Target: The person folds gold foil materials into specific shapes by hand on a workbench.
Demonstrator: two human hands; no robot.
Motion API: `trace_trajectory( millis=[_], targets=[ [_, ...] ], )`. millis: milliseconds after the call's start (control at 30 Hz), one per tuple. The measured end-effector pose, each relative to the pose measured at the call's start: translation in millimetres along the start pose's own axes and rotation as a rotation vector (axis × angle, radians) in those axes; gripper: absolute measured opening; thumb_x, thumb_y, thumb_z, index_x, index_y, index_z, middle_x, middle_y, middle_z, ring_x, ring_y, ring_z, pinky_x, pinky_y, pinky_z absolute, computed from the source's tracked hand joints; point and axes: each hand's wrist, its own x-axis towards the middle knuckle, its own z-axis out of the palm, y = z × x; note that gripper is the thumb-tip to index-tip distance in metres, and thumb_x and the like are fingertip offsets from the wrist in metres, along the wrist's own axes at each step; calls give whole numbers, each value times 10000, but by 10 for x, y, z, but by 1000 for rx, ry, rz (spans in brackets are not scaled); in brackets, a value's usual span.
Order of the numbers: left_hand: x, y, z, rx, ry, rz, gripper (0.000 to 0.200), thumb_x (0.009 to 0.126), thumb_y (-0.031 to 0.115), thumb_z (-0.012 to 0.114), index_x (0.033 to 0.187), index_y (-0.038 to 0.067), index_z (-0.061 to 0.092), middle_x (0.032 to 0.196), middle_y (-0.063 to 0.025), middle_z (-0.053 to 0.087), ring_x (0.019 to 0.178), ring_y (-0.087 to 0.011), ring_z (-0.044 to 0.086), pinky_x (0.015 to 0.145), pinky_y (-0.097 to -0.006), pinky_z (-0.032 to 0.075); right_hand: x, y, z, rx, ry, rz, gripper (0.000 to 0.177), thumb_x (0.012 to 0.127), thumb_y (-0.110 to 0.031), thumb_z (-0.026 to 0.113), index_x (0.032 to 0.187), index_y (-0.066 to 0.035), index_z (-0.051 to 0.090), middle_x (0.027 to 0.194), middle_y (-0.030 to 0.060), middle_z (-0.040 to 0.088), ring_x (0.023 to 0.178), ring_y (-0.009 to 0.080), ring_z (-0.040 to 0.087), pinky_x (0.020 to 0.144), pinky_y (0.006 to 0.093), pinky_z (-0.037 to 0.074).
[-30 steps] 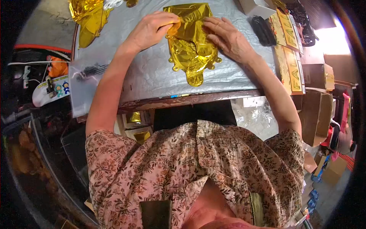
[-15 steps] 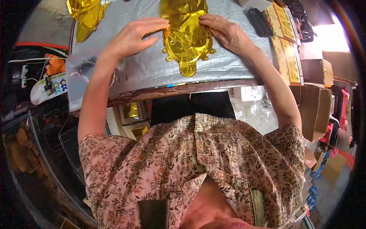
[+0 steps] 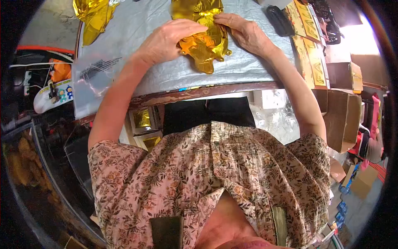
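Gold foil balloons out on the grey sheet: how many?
2. One balloon lies flat at the sheet's far middle, under the left hand and right hand. The other balloon is crumpled at the far left corner. More may lie past the top edge.

Fisheye view with dark vignetted corners; bright glare at upper right; foil (image 3: 203,41) gleams; left side dim.

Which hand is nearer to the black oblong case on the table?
Right. The right hand sits on one edge of the gold foil balloon, close to the black oblong case; the left hand lies flat on the balloon's other side, farther off.
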Motion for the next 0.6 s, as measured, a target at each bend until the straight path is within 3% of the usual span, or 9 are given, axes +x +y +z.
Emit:
trace_trajectory(
  millis=[133,200,233,300,333,400,533,600],
  targets=[
    [-8,17,85,-11,116,-48,389,884,72,713,1273,57,702,1214,-145,728,1161,-310,689,1025,-397,530,-23,-70,-64,73,-38,172,387,999,-75,580,1385,-104,589,1343,145,660,1179,381,665,990,439,570],
    [0,57,70,-190,204,-306,250,967,202,700,1129,19,749,1003,-180,748,934,-286,736,848,-358,565,-10,-67,-67,101,-13,124,401,1008,-118,583,1409,-115,570,1244,167,704,1101,357,712,943,428,580],
    [65,153,-85,-169,27,-669,442,985,417,699,976,-22,753,724,-157,687,700,-191,672,691,-369,524,-7,-96,-83,102,-17,122,401,1008,-118,583,1409,-115,570,1244,167,704,1101,357,712,943,428,580],
    [47,-93,40,-236,82,-669,499,989,465,680,944,-28,744,684,-124,652,668,-163,617,657,-356,498,10,-170,-140,201,-62,326,334,1023,-184,616,1347,-104,623,1078,175,740,937,313,737,853,415,574],
    [71,-165,55,-301,136,-663,557,992,512,661,912,-34,735,643,-90,617,636,-136,562,623,-342,472,34,-178,-148,200,-63,323,334,1023,-184,616,1347,-104,623,1078,175,740,937,313,737,853,415,574],
    [67,-233,61,-344,157,-647,576,997,529,647,908,-34,733,648,-64,612,642,-122,549,620,-332,467,73,-192,-166,158,-79,362,305,1024,-273,655,1248,-67,683,923,162,739,776,243,683,774,386,544],
    [109,-239,105,-508,313,-592,571,981,547,670,922,-16,741,674,4,588,661,-89,495,608,-309,443,107,-178,-91,198,-17,450,332,1021,-340,669,1143,-38,727,863,143,728,721,176,615,741,364,523],
    [98,-168,-14,-414,253,-663,527,966,519,703,944,-5,752,700,-7,617,675,-93,536,635,-308,469,120,-139,-58,198,-25,520,308,1025,-314,669,1127,-31,736,845,118,726,736,122,588,742,327,519]
  ],
)
